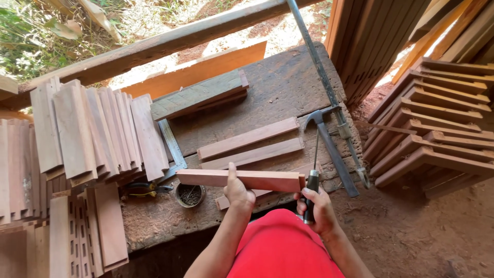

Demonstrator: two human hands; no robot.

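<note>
Workbench (288, 82): left hand (238, 191) grips wood strip (239, 179); right hand (320, 208) clasps chisel (313, 181) beside it.

a long, flat reddish-brown wooden slat (239, 179) lies level across the lower centre of the frame; beside its right end stands a thin dark-handled metal tool (313, 185), upright.

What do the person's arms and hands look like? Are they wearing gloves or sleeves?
No gloves. The left hand and right hand are both bare, and so are both forearms, with no sleeves reaching them. I can't see a watch, rings or bracelets. The only clothing showing is a bright red garment below the arms.
</note>
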